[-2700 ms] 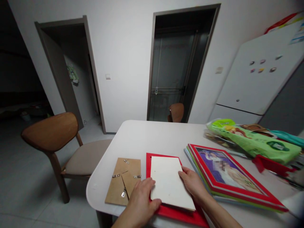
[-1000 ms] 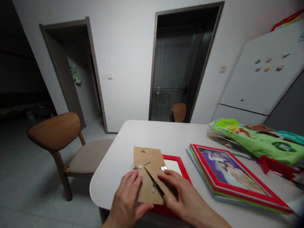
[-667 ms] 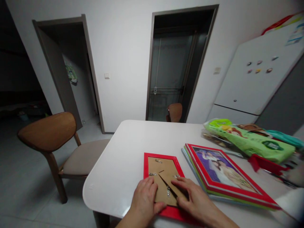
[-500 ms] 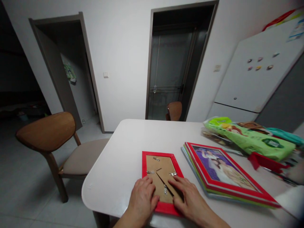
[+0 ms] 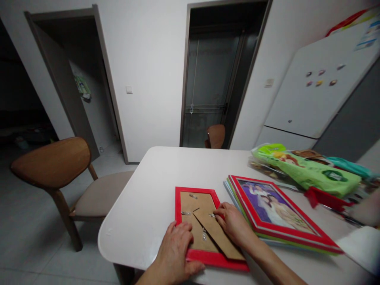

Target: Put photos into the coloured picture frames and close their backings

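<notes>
1. A red photo frame (image 5: 178, 204) lies face down near the bench's (image 5: 142, 221) near edge, brown backing board (image 5: 194, 231) inside it, support leg (image 5: 218, 233) across its lower border.
2. The left hand (image 5: 175, 249) is spread wide over the frame's lower-left corner.
3. The right hand (image 5: 234, 221) has its fingers bunched narrow at the right-side metal clip (image 5: 211, 215); whether they pinch it, I cannot tell.
4. Close by that hand, a stack of photo frames (image 5: 276, 208) crowds the right side; a green plastic package (image 5: 317, 170) lies beyond.
5. A wooden chair (image 5: 53, 162) stands at the left edge.
6. The hands hide parts of the red border; a red object (image 5: 328, 200) is unclear, and a white object (image 5: 359, 245) blurs out.
</notes>
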